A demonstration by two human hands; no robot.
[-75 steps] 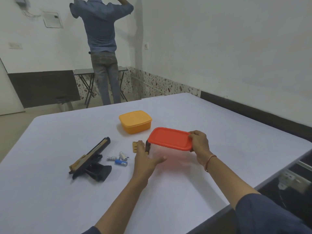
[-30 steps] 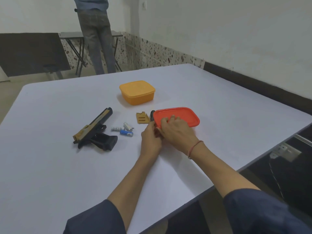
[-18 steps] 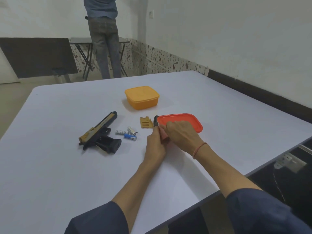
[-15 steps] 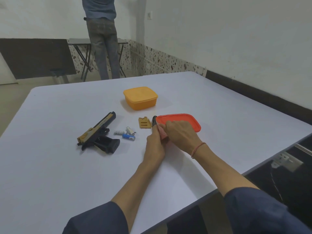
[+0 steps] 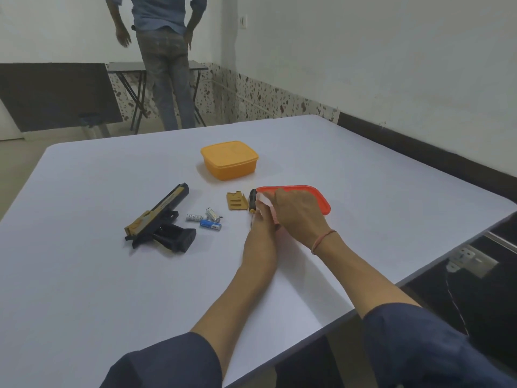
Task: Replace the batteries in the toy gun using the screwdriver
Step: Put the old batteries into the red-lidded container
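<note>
The black and tan toy gun (image 5: 159, 222) lies on the white table (image 5: 98, 289), left of centre. Three loose batteries (image 5: 205, 218) lie just right of it. Beyond them are a tan battery cover (image 5: 236, 201) and a screwdriver (image 5: 252, 198) with a black and yellow handle. A clear box with a red lid (image 5: 316, 196) stands right of the screwdriver. My left hand (image 5: 261, 233) grips the box's near left corner. My right hand (image 5: 299, 214) lies over the lid, fingers curled at that same corner. The fingertips of both hands are hidden.
A closed orange box (image 5: 229, 159) stands further back on the table. A person (image 5: 165, 51) stands by a folding table (image 5: 123, 67) at the far wall. The table's right edge drops off close to my right arm, above a wall socket (image 5: 472, 259).
The red-lidded box, held up in my right hand 2.5 s ago, now stands on the table. Both hands have closed in on its near left corner. The person behind has lowered their arms.
</note>
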